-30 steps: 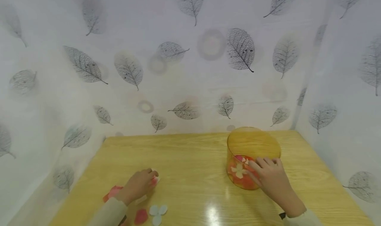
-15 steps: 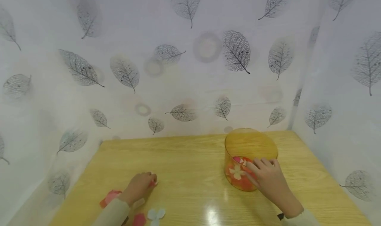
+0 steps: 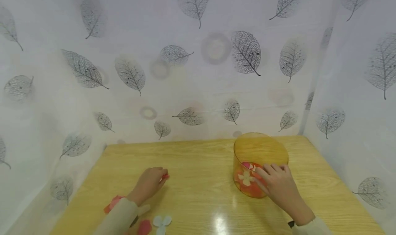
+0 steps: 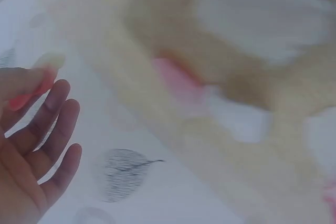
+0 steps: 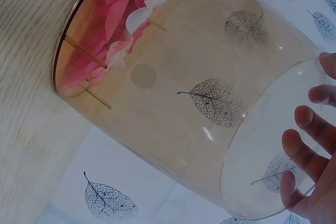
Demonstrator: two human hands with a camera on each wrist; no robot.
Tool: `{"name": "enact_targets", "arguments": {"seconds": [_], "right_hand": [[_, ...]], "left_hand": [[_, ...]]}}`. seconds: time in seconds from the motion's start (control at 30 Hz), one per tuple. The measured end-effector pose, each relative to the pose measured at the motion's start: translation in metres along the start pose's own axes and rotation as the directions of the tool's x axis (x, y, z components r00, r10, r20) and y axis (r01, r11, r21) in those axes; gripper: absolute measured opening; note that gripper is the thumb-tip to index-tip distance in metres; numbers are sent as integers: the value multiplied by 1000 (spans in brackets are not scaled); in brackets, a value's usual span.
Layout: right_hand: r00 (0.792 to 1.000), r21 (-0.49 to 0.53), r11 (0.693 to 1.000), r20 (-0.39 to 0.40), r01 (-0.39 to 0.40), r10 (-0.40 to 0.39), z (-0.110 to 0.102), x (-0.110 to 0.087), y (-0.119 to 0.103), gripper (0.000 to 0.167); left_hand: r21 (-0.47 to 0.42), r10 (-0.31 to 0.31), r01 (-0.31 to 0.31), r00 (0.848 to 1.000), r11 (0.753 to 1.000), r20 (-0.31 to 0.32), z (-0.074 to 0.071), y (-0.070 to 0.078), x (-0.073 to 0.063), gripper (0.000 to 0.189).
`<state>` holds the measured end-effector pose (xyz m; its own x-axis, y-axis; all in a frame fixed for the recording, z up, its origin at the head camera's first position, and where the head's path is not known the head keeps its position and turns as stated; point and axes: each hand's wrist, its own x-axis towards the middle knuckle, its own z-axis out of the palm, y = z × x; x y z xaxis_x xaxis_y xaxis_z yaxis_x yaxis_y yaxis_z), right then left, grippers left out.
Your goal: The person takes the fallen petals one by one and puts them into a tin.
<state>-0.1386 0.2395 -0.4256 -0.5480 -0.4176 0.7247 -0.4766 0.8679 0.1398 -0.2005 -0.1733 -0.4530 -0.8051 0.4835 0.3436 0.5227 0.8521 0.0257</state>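
Observation:
My left hand [image 3: 149, 182] is raised over the left half of the table. Its thumb and forefinger pinch a small red petal [image 4: 44, 82] with a pale edge; the other fingers are loosely bent in the left wrist view. At the right stands a see-through amber container [image 3: 261, 145], round and open-topped. My right hand [image 3: 279, 185] holds it by its near right rim. Red and pink petals [image 5: 118, 11] lie in the bottom, with a cream flower-shaped piece [image 3: 245, 178] among them.
Beside the left forearm lie reddish petals [image 3: 114, 202]. A dark pink petal [image 3: 144, 227] and a white petalled piece [image 3: 162, 222] are at the table's near side. Leaf-patterned white sheeting [image 3: 198, 73] surrounds the wooden table [image 3: 198, 173] at the back and sides.
My left hand has lifted from the table and moved slightly away and to the right, the red petal in its fingertips. My right hand and the container stay where they were.

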Motion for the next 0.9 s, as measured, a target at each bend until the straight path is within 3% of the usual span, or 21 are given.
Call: {"name": "enact_targets", "arguments": {"seconds": [0.2,0.47,0.57,0.63,0.73,0.9], "right_hand": [[1000,4,1000,4,-5,5,-1,0,2,58],[1000,-7,1000,-18,9,-9,-1,1,1,58],[1000,-15,1000,-22,12,-12,-1,1,0,58],[1000,-20,1000,-21,11,-11,0,1,0,58],[1000,-26,1000,-22,14,-15,0,0,0,58],[999,-30,999,-31,22,-23,1,-1,1,56]], "left_hand": [[-89,83,-95,988,992,-129,-28,45,50,10],[-136,266,-297,942,945,-204,-51,123,119,5],[-147,315,-344,929,927,-193,-49,150,143,7],[-153,331,-355,929,922,-163,-45,167,157,10],[-161,328,-339,940,927,-95,-33,188,176,13],[-203,265,-250,963,947,48,-12,214,196,17]]}}
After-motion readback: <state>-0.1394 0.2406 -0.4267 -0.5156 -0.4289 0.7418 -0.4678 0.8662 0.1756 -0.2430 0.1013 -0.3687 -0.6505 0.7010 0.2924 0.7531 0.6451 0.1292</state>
